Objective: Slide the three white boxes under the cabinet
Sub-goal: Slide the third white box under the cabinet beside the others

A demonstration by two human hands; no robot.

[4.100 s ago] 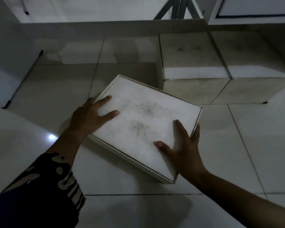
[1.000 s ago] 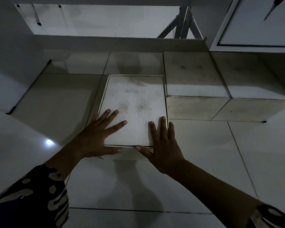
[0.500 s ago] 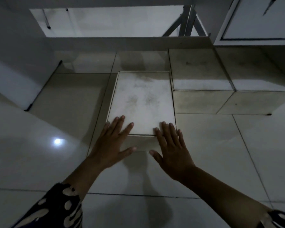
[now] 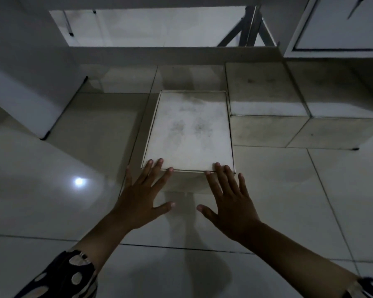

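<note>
Dim home interior: glossy tiled floor, white cabinet on legs, white boxes stored underneath.

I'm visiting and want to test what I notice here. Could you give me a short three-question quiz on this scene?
1. True or false: the left hand grips the left box with curled fingers.
2. How many white boxes lie on the tiled floor?
3. The right hand has its fingertips at the box's: A) far edge B) near edge C) left side

Key: 1. False, its fingers are straight. 2. Three: left, middle box and right box. 3. B
</note>
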